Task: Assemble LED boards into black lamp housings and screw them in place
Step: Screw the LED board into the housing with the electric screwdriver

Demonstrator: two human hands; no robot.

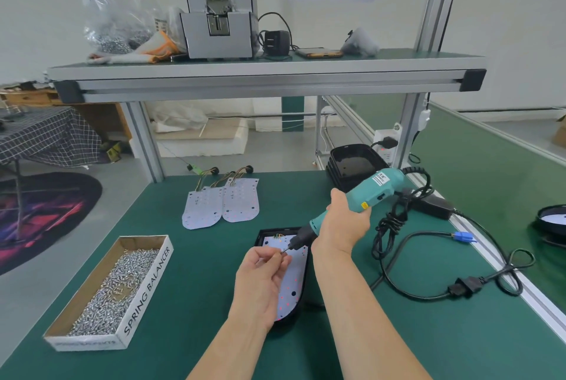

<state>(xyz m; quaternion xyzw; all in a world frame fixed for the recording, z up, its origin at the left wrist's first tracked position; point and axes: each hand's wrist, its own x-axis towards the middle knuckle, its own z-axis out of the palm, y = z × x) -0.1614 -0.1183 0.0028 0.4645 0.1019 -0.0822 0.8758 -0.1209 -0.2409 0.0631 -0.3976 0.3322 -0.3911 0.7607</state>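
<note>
At a green-matted workbench (199,281), a person's left hand (263,281) pinches a small screw (283,252) between thumb and fingertips, right at the bit of a teal electric screwdriver (367,192). The right hand (343,220) is wrapped round the tool's body, which tilts down and leftward. Bit and screw hang over the upper end of a white LED board (291,284) that sits inside a black lamp housing (275,230) at mid-bench; the housing's near end is partly hidden behind the left wrist. A bare strip of mat separates the housing from a cardboard box (147,287) marked "SPRING BALANCER", filled with loose screws and set at an angle close to the bench's left edge. Farther back, two spare LED boards (220,203) lie side by side, overlapping slightly, their wires trailing toward the far edge. A stack of empty black housings (352,165) stands at the far right corner, beside the frame upright. The screwdriver's black cable (395,257) loops over the mat on the right, running past a power adapter (435,205) to the aluminium rail that marks the right edge. Overhead, a shelf (266,73) spans the bench, bearing a grey machine (219,30) and bags of hardware, with open air between it and the mat.
</note>
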